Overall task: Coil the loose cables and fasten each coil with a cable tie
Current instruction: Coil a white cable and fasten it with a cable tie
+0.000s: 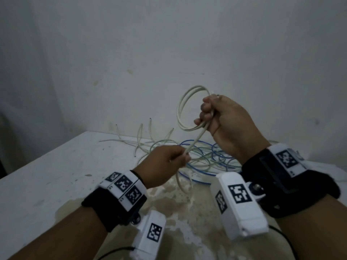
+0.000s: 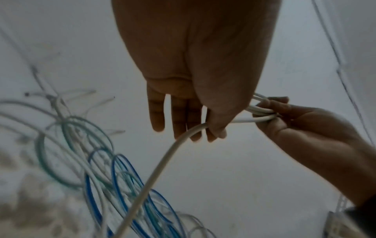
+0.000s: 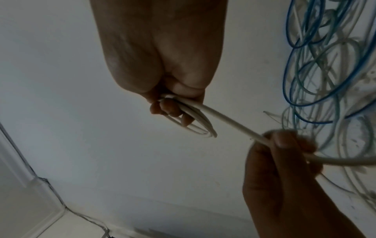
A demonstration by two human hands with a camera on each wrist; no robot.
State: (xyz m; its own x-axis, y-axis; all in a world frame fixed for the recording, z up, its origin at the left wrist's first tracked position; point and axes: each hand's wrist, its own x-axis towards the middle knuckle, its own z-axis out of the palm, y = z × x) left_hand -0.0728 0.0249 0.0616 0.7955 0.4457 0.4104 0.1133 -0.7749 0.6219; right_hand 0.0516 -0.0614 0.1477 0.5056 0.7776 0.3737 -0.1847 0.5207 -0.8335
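Item one, white cable (image 1: 195,141): I hold it above the tabletop (image 1: 47,166), part wound into a small coil (image 1: 185,109), the rest running slack down to the heap.

Right hand (image 1: 223,117): raised near the wall (image 1: 169,44), fingers (image 3: 173,109) curled tight round the gathered loops of the coil.

Left hand (image 1: 165,162): lower and nearer me. Thumb and fingers (image 2: 211,133) are together, pinching the straight run of the same cable just below the coil. The other fingers lie fairly straight.

Item two, loose cables (image 1: 210,158): blue, pale green and white, tangled on the tabletop beyond both hands, several cut ends sticking up by the wall.

Item three, brownish stain (image 1: 178,207): on the tabletop beneath my wrists.
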